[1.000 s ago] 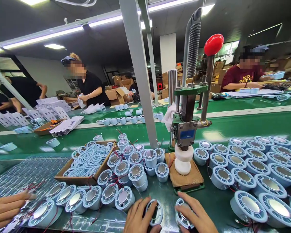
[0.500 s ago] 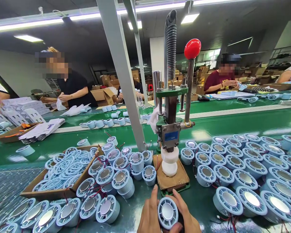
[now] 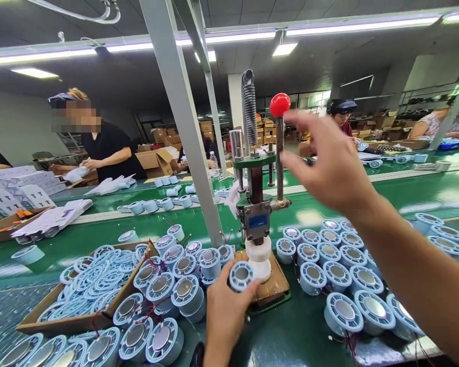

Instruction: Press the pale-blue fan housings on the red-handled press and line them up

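My left hand grips a light-blue round housing with a spoked rim and a silver disc at its centre. It holds the housing just left of the white pads of a hand press. My right hand, somewhat blurred, is raised with fingers apart beside the press lever, below its red knob. Whether its fingertips touch the lever I cannot tell. The lower white pad sits on a brown board, partly hidden by the housing.
Similar blue housings with thin wires stand in groups to the left and right. A cardboard box at left holds thin blue rings. A grey post rises behind. Co-workers sit across the green conveyor.
My right hand has let go of the housing and risen to the press lever. My left hand has carried the housing forward to the press pads. The view has shifted slightly.
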{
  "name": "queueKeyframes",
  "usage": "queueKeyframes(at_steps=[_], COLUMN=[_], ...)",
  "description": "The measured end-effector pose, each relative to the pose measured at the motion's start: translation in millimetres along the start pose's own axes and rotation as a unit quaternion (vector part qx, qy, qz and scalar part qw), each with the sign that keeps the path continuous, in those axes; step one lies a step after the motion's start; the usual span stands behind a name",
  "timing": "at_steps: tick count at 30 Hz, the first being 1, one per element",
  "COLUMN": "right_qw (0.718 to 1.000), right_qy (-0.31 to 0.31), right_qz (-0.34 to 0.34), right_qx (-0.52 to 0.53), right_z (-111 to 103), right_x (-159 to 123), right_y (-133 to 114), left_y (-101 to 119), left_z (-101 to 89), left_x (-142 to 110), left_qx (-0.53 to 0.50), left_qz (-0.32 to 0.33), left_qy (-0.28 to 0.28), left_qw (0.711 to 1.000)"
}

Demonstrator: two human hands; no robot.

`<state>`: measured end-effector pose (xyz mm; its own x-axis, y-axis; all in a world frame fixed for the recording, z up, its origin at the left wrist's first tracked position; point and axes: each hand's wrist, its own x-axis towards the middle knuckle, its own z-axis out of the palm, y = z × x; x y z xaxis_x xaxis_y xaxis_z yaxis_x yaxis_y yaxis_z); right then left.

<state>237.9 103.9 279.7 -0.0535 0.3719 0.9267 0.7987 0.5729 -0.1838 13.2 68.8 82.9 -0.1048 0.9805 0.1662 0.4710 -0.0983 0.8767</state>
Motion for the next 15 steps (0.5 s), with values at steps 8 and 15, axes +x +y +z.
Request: queueKeyframes(at_steps=[8, 15], right_qw=[0.959, 0.964], right_qy=[-0.136, -0.066], right_qz=[0.185, 0.184], right_qx=[0.167, 0.179], right_z=[40.3, 5.6], right_x=[115.5, 96.9], right_y=[32.2, 13.6], left_y=[12.3, 3.7], left_z=[51.1, 54.9], left_x=[43.7, 33.7], left_qx=[-0.109, -0.128], left_qz=[0.043, 0.031], left_qy=[-0.058, -0.057], left_qw=[0.991, 0.99])
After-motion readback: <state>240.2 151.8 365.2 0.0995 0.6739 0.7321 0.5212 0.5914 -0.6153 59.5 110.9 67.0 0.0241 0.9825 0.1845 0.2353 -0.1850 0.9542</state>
